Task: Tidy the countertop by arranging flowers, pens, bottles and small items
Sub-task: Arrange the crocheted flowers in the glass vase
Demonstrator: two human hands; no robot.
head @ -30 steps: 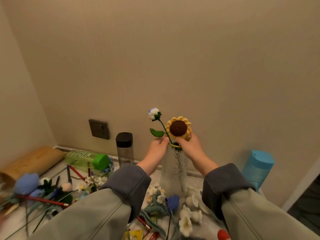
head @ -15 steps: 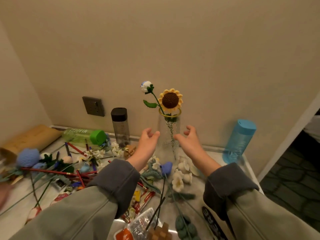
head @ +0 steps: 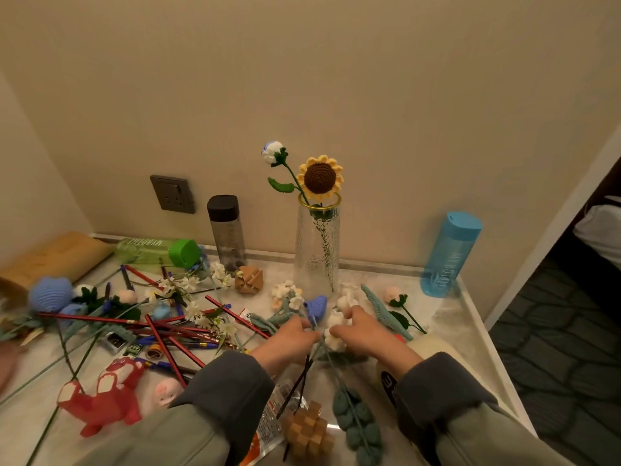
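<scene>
We pinch the white flowers (head: 336,319) with left hand (head: 290,336) and right hand (head: 364,332), and yanking tangled stems could topple the vase (head: 317,250).

"Where are you?"

"At home, I'd say. I'm at a countertop (head: 465,319) against a plain wall (head: 369,95) with a socket (head: 172,194), littered with flowers (head: 285,293), pencils (head: 167,352) and a toy (head: 107,395)."

"Anything beyond it?"

"A patterned floor (head: 554,331) on my right, and possibly a bed (head: 601,230); it's barely in view."
</scene>
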